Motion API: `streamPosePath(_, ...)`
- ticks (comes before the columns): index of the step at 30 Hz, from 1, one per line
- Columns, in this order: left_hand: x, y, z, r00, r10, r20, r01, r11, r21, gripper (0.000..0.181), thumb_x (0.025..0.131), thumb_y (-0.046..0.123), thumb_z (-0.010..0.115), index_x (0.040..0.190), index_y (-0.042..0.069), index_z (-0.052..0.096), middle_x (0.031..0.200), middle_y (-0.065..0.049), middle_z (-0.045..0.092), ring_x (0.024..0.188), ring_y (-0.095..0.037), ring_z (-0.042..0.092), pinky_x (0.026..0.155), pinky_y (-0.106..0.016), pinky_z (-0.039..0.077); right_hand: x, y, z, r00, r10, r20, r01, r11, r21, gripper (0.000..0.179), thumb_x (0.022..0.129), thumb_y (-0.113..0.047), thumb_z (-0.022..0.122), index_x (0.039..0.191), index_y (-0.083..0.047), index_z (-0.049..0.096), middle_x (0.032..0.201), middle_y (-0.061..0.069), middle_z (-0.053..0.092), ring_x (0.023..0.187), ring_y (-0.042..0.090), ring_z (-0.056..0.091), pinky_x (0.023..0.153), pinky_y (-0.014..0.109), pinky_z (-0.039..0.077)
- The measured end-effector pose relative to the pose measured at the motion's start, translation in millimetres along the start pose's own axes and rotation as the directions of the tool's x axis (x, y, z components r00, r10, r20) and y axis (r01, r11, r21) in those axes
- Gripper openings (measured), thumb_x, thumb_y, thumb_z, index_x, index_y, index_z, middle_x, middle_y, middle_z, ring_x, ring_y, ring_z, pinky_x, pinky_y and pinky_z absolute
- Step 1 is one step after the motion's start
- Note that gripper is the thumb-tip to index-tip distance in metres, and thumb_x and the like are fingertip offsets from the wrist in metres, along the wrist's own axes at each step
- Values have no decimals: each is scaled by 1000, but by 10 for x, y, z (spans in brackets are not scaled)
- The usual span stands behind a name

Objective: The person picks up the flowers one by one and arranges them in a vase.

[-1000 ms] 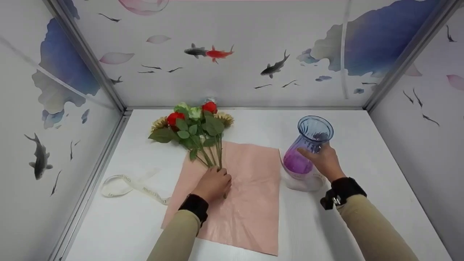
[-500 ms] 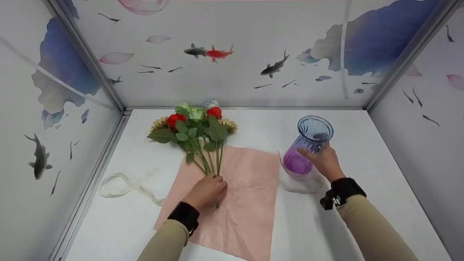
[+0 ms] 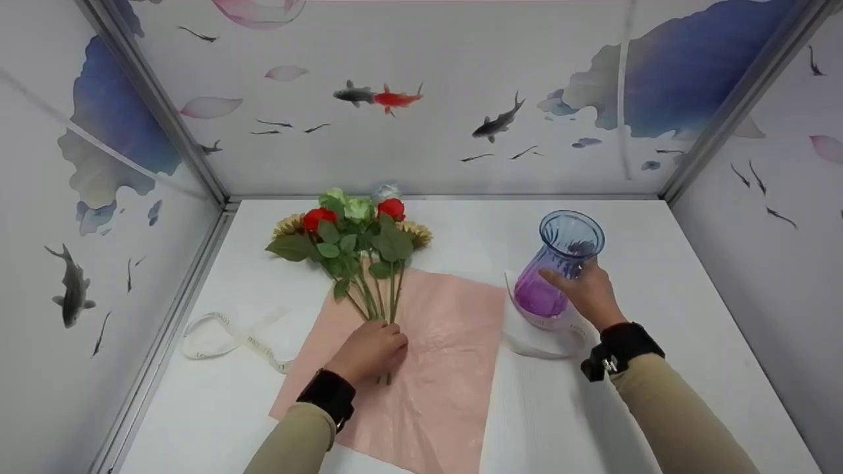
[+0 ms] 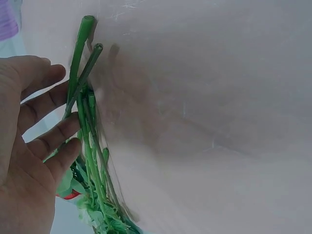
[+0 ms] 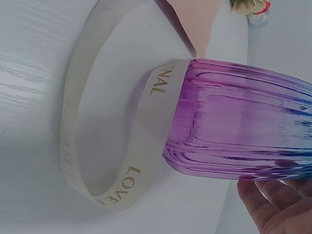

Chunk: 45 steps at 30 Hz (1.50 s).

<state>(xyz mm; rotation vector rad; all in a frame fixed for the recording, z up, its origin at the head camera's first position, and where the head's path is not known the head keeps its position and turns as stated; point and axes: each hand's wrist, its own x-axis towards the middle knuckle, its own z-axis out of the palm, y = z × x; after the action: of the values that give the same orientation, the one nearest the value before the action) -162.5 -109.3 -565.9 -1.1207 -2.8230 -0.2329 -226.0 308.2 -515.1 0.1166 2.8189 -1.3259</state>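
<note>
My left hand point(image 3: 369, 352) holds the stems of a bunch of flowers point(image 3: 355, 237) with red, pale green and yellow blooms. The stems cross a pink sheet of wrapping paper point(image 3: 448, 368). In the left wrist view, bent fingers point(image 4: 61, 131) touch the green stems point(image 4: 85, 107), whose cut ends stick out past the hand. My right hand point(image 3: 593, 293) grips a ribbed glass vase point(image 3: 543, 296), blue at the mouth and purple at the base, with the thumb in front. A pale ribbon point(image 5: 151, 122) lettered in gold passes by the vase's base; whether that base touches the table is unclear.
Another length of lettered ribbon point(image 3: 217, 336) lies looped on the white table point(image 3: 691, 329), left of the paper. Printed walls point(image 3: 421, 145) with fish and petals enclose the table at the back and both sides.
My left hand has moved left and toward me, and the stems have slid with it. The paper has turned and shifted the same way. Right hand and vase have stayed in place.
</note>
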Motion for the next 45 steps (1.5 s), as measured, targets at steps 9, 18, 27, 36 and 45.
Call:
streamPosePath(9,194,-61,-33,961,-274,-32,271,960,-73,21,102,18,63,119,8,71,116,-13,66,107,-35,63,90,-48,53,-7,-6,-2,1000,9,3,-9,1000,8,106,89,-59,73,158,-2,16,152,33,42,141,50,41,116,62,32)
streamPosePath(18,191,-70,-99,865,-287,412,394,897,-202,84,80,45,86,153,32,49,164,-15,27,150,-47,21,116,-69,18,-2,-36,17,1000,23,13,-23,1000,12,109,88,-60,73,159,-3,14,154,33,41,143,50,39,116,62,30)
streamPosePath(27,200,1,-15,844,-342,413,424,897,-124,90,80,52,84,157,35,41,171,-6,18,153,-48,15,110,-75,24,3,-5,2,998,51,24,-52,998,24,109,87,-61,73,158,-1,15,154,32,41,144,50,38,117,61,29)
streamPosePath(36,277,92,15,806,-454,381,531,838,-126,87,83,56,79,158,35,40,171,-6,17,154,-49,13,108,-77,24,-5,-17,3,999,34,21,-35,999,31,110,87,-62,74,158,0,17,152,33,42,142,49,40,117,61,31)
streamPosePath(45,319,169,72,781,-511,359,571,817,-79,85,87,64,71,159,34,38,171,-6,16,152,-52,14,105,-78,27,-6,-11,-10,999,32,14,-33,999,18,110,86,-62,74,158,0,17,152,34,42,143,50,39,117,62,30)
